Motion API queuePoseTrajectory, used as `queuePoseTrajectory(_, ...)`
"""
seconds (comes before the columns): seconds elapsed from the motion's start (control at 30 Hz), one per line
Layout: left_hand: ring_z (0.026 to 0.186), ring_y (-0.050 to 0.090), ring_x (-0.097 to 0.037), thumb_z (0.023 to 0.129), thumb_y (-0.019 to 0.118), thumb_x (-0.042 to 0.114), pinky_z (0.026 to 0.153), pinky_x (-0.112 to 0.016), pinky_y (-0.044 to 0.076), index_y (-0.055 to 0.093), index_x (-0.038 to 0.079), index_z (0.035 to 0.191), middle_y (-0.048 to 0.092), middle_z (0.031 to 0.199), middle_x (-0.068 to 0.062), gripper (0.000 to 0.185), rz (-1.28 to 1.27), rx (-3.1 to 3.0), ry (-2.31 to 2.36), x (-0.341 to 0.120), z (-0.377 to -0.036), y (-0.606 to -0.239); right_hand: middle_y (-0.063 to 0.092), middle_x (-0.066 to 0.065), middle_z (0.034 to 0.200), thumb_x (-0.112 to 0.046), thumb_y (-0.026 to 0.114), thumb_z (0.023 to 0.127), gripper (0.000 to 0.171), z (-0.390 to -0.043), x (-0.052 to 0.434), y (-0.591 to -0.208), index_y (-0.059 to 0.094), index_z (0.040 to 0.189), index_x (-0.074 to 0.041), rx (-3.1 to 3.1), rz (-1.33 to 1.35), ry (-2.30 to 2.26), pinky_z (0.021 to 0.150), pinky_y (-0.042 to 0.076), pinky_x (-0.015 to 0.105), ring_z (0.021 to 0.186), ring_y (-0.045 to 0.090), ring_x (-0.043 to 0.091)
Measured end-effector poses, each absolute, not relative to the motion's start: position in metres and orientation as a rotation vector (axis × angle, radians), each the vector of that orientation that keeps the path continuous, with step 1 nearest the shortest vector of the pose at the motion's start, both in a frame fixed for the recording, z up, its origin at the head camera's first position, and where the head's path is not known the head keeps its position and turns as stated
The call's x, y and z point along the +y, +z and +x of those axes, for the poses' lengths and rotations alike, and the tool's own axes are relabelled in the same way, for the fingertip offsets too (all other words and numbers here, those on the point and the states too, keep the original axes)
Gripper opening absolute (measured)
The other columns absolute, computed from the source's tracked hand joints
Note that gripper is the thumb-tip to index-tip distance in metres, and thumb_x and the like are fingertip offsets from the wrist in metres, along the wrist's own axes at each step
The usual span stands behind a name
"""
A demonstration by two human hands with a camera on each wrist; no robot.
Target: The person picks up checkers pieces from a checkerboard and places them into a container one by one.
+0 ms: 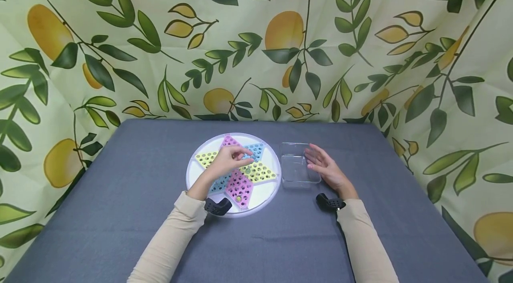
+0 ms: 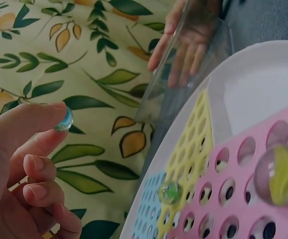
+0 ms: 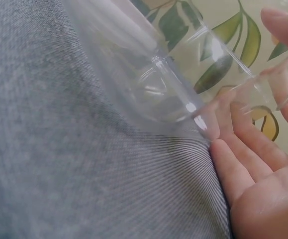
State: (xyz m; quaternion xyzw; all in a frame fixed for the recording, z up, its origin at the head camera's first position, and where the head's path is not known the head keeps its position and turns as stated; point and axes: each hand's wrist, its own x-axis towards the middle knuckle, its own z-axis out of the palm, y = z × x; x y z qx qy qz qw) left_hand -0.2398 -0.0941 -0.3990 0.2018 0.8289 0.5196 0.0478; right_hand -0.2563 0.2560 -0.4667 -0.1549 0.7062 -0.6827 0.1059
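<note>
My left hand (image 1: 231,159) is above the round white Chinese checkers board (image 1: 261,198). Between its thumb and index finger it pinches a blue glass marble (image 2: 65,121), while the other fingers curl loosely. A green marble (image 2: 170,192) sits in the board's yellow section, and a clear marble with a yellow swirl (image 2: 281,175) lies in a pink one. To the board's right stands a clear plastic container (image 1: 295,180). My right hand (image 1: 326,168) is at the container's right side, fingers extended along its wall and thumb apart; firm contact is hard to make out.
A grey cloth (image 1: 280,238) covers the table. Behind it and along the right hangs a fabric (image 1: 248,74) printed with leaves and yellow fruit. Black wrist cameras are strapped at both sleeves.
</note>
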Motion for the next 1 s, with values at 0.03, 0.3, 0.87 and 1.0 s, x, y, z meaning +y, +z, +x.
queuePoseTrajectory(0.03,0.061,0.036,-0.007,0.085,0.072,0.016,0.056,-0.015,0.03,0.069,-0.003,0.109,0.042,0.067,0.004,0.031,0.62,2.523,1.588,-0.092,-0.24,-0.399,0.015,0.028,0.158,-0.001,0.059,0.091,0.079,-0.256,0.256,-0.467,0.01,0.153,-0.003,2.079,-0.46,-2.013,0.099,0.041,0.006,0.147,0.014,0.044)
queuePoseTrajectory(0.3,0.057,0.034,-0.005,0.084,0.072,0.017,0.053,-0.015,0.029,0.072,0.003,0.105,0.041,0.063,0.006,0.025,0.676,2.513,1.589,-0.07,-0.238,-0.398,0.015,0.026,0.159,-0.002,0.059,0.092,0.078,-0.256,0.257,-0.468,0.012,0.153,-0.004,2.076,-0.46,-2.012,0.099,0.041,0.007,0.148,0.016,0.041)
queuePoseTrajectory(0.87,0.058,0.033,-0.006,0.086,0.071,0.018,0.054,-0.015,0.028,0.071,0.002,0.106,0.038,0.062,0.005,0.026,0.742,2.43,1.597,-0.027,-0.235,-0.403,0.014,0.028,0.159,0.0,0.058,0.092,0.077,-0.255,0.257,-0.464,0.012,0.153,-0.004,2.072,-0.45,-2.014,0.099,0.041,0.006,0.147,0.012,0.043)
queuePoseTrajectory(1.0,0.058,0.033,-0.006,0.086,0.07,0.018,0.054,-0.016,0.028,0.07,0.001,0.107,0.038,0.062,0.005,0.027,0.736,2.408,1.606,-0.022,-0.234,-0.405,0.015,0.027,0.159,0.0,0.059,0.092,0.077,-0.255,0.257,-0.465,0.012,0.153,-0.004,2.069,-0.433,-2.014,0.099,0.041,0.007,0.147,0.013,0.043)
